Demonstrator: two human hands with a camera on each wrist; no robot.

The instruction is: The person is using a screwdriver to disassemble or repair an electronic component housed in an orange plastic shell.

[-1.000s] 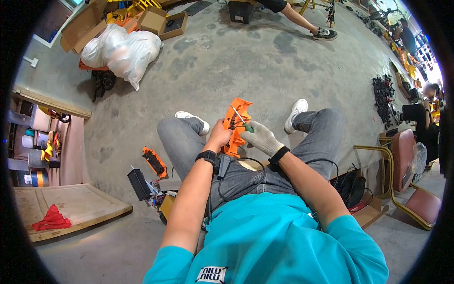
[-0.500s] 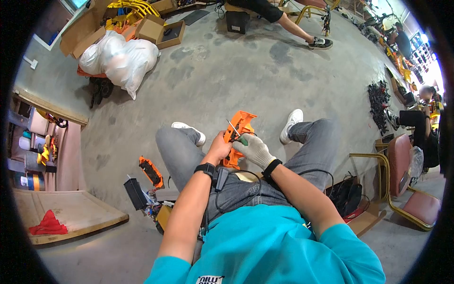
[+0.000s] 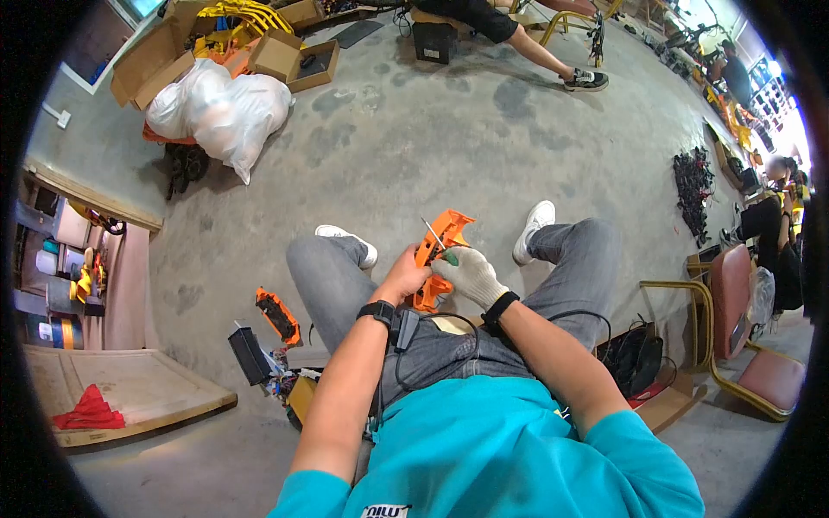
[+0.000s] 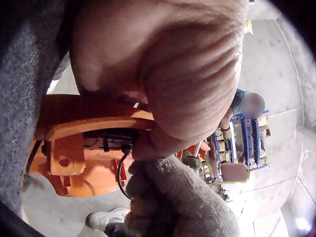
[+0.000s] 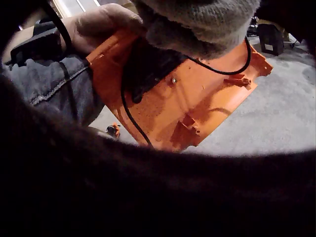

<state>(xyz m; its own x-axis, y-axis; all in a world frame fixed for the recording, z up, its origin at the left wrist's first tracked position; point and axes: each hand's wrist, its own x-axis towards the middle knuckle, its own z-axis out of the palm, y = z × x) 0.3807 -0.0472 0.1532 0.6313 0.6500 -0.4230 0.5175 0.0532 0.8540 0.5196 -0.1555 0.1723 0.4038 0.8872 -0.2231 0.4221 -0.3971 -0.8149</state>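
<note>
Shifted slightly closer, the orange shell (image 3: 450, 226) sits between the knees (image 3: 592, 240), gripped by the left hand (image 3: 406, 275), while the gloved right hand (image 3: 471, 276), grasping a screwdriver (image 3: 450, 258), should steer clear of the black cable (image 5: 223, 73).

1 scrwdrvr (image 3: 450, 258), 1 held orng pc (image 3: 451, 226)

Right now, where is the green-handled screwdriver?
In the head view, the screwdriver is just right of centre, in the gloved right hand, by the orange part.

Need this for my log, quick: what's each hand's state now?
Left hand: closed, holding the orange part.
Right hand: gloved, closed, holding the green-handled tool.
</note>
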